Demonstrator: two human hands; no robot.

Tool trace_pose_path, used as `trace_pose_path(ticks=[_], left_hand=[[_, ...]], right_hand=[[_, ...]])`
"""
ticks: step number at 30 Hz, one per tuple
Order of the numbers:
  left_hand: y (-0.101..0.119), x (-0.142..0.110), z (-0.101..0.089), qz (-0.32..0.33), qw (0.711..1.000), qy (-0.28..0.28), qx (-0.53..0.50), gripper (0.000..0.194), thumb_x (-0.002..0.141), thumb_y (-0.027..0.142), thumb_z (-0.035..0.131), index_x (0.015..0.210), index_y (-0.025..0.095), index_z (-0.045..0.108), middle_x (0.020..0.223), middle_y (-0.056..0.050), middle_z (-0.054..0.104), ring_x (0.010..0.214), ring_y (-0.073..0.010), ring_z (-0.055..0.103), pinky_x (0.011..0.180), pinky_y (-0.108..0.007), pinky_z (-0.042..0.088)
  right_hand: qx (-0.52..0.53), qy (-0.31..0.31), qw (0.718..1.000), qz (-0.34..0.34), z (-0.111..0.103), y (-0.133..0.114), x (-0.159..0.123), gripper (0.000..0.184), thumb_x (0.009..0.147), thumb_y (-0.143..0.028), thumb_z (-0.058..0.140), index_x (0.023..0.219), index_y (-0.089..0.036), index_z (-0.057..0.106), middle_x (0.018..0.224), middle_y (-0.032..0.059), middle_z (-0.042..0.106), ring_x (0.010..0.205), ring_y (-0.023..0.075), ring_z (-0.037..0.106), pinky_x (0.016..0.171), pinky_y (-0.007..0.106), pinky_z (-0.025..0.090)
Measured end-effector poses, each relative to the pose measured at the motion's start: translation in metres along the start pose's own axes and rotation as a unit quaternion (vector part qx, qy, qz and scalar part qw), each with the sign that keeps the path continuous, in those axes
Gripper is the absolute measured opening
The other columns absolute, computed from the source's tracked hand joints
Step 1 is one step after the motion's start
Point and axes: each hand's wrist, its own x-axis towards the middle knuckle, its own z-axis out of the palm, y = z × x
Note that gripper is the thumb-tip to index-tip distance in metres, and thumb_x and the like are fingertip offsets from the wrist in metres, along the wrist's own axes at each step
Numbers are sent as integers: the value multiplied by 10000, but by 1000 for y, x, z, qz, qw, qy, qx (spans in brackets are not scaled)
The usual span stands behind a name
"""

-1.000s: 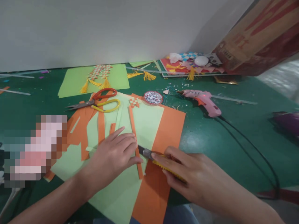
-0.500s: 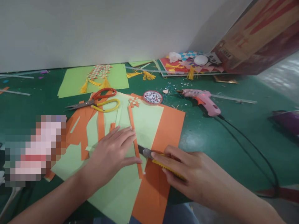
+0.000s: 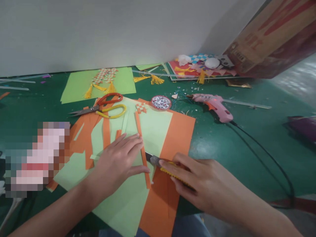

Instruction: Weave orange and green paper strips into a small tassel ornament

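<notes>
Paper-cutting station: knife in hand, lettering on bag not legible

Markings: the brown paper bag at the far right carries large red lettering, too blurred to read, with a small label low on its side, likewise unreadable. The block at the left is pixelated.

Hands: the right hand is closed around a yellow-bodied cutter knife, its blade pointing left at the edge of a narrow orange strip. The left hand lies flat with fingers extended, gripping nothing, its fingertips on the strip. The strip rests on a pale green sheet, which overlaps an orange sheet.

Surroundings: scissors with one red and one yellow handle lie across the upper-left papers. A red-rimmed dish of small black-and-white pieces sits at the top edge. A pink glue gun, red light showing, lies to the right; its cord curves toward the near edge. Behind, a woven piece with yellow tassels lies on bright green paper.

Surface and room: the green tabletop is littered with scraps; a pale wall stands behind.
</notes>
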Motion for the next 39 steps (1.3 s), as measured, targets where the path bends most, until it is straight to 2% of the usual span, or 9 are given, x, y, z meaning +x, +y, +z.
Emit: trace_pose_path(ticks=[3,9,18,24,31,39], left_hand=[[0,0,0,5,1000,-1,2,537,883,561,443,1139,115,598,1196,-142,655,1141,-270,601,984,-444,485],[0,0,0,3,1000,-8,-2,519,873,546,482,1152,122,591,1207,-136,648,1159,-271,588,999,-444,473],[0,0,0,3,1000,-12,10,524,872,546,482,1130,105,599,1206,-142,649,1136,-265,603,988,-441,479],[1,1,0,0,1000,-5,11,560,892,571,404,1127,106,609,1213,-142,647,1144,-258,599,989,-429,478],[1,1,0,-7,1000,-2,-4,534,866,541,494,1159,108,604,1217,-140,645,1147,-268,597,994,-431,481],[1,-1,0,-10,1000,-18,2,548,858,551,491,1159,104,591,1242,-137,629,1165,-264,586,1020,-437,457]], right_hand=[[-11,6,1000,-1,2,-1,2,377,873,-104,349,1127,-173,619,777,22,617,464,90,526,447,268,354],[-27,29,999,-9,6,-1,5,357,885,-123,362,1117,-163,631,768,17,617,465,71,518,447,246,343],[2,-20,1000,18,4,-1,-3,387,893,-111,354,1184,-176,603,807,31,608,505,110,568,454,268,405],[30,5,999,14,5,-2,-6,377,870,-98,373,1157,-154,612,789,38,596,502,107,558,440,259,381],[13,15,1000,12,7,-5,2,388,893,-128,333,1144,-164,628,762,25,596,485,90,544,429,245,382],[26,-1,999,33,5,-5,-5,406,886,-122,355,1208,-166,598,779,29,604,499,110,583,423,246,424]])
